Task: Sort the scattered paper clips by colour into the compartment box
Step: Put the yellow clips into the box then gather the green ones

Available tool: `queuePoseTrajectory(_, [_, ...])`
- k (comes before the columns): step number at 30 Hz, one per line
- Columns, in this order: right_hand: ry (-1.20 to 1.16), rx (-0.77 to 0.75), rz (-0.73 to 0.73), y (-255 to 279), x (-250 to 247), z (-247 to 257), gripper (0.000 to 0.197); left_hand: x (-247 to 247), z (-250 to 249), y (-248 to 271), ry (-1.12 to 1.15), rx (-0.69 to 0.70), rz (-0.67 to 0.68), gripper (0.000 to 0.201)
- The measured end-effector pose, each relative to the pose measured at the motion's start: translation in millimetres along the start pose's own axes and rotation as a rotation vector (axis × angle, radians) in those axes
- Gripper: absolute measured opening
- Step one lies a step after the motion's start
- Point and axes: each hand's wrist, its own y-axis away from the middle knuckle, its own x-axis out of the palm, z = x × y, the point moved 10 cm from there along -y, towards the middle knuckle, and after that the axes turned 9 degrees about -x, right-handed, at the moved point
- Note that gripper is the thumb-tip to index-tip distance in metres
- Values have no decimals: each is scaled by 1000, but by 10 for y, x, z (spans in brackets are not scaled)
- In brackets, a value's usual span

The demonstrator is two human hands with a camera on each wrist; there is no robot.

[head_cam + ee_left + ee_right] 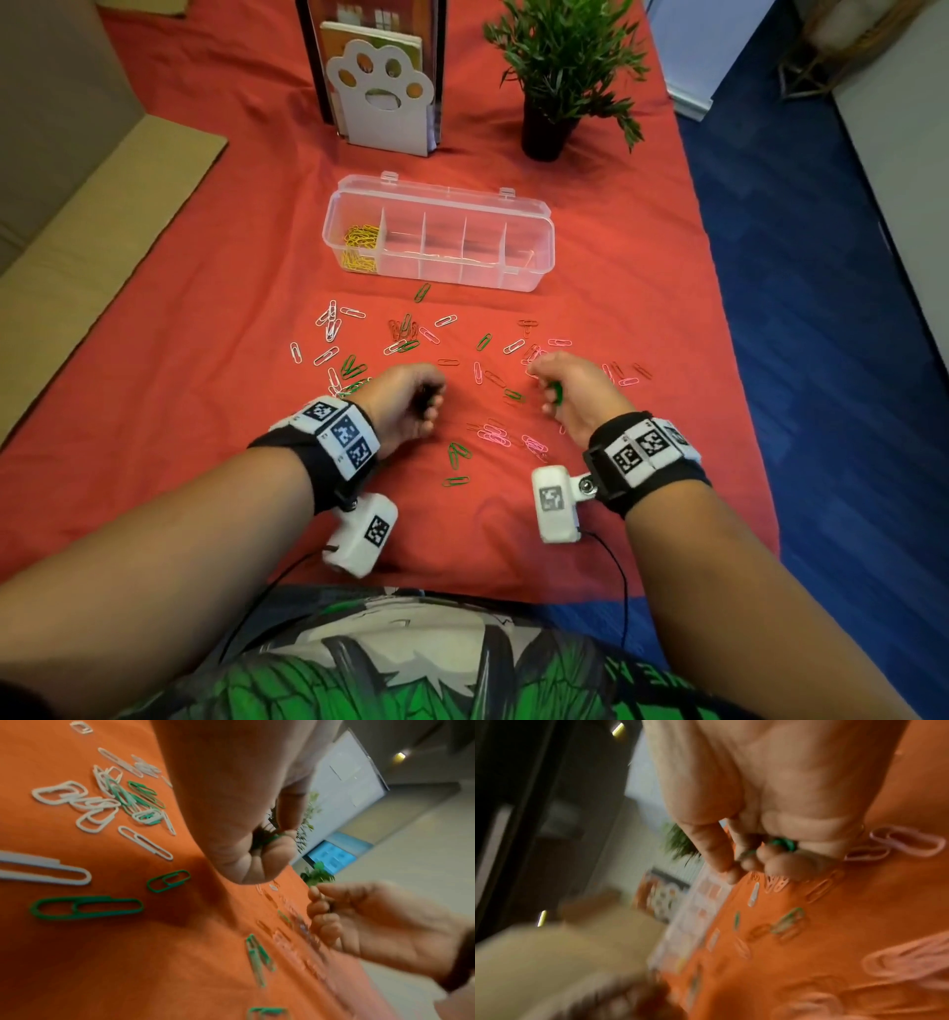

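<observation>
A clear compartment box (539,241) lies open on the red cloth; its leftmost cell holds yellow clips (362,239). White, green, pink and red paper clips (405,334) lie scattered in front of it. My left hand (423,398) is curled into a fist over the cloth, and green clips (267,839) show inside its fingers. My right hand (552,390) is curled too, gripping green clips (782,843) in the palm, its thumb and forefinger together near pink clips (908,841).
A paw-shaped white file stand (382,103) and a potted plant (549,118) stand behind the box. Cardboard (102,216) lies at the left. The table's right edge drops to blue floor (821,308).
</observation>
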Motion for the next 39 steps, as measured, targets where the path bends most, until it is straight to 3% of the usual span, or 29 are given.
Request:
queuePoseTrajectory(2, [516,-181,13,-44,24,145,23,-12,-39,-43,-333,144,-90,21])
queuePoseTrajectory(4, [899,-338,48,-27,135,218,15,120,-44,-30,-718,275,-67,9])
queuePoseTrajectory(7, [1121,-488,66,26,261,206,8,295,-4,56,-1257,435,-100,23])
queuePoseTrajectory(9, [1210,-545,59,66,333,217,11,355,-17,106,-1376,516,-125,27])
queuePoseTrajectory(14, [1332,-632,39,123,420,303,16,280,-87,117,-1402,594,-236,17])
queuePoseTrajectory(17, [1377,-624,48,146,457,293,17,192,-169,101,-1306,564,-304,18])
queuePoseTrajectory(19, [1398,-586,73,122,467,258,20,95,-201,42,-1113,445,-306,19])
queuePoseTrajectory(22, [1240,-465,98,9,385,211,18,-31,-105,-19,-385,182,-169,17])
queuePoseTrajectory(24, [1105,-364,87,-68,268,187,16,-2,-55,15,-56,77,-42,23])
queuePoseTrajectory(27, [1057,-389,48,-86,155,244,17,92,-100,109,127,40,131,26])
queuePoseTrajectory(30, [1098,-488,45,-15,181,268,11,131,-96,128,147,9,165,29])
queuePoseTrajectory(33, [1133,-547,85,56,316,212,7,134,-13,81,-104,14,45,24])
queuePoseTrajectory(35, [1163,-572,92,87,390,196,8,138,-34,67,-493,134,-68,17])
queuePoseTrajectory(37, [1177,-596,83,108,427,215,11,257,-7,105,-917,242,-81,15])
queuePoseTrajectory(39, [1212,-604,87,120,442,241,12,354,93,136,-1290,300,-83,25])
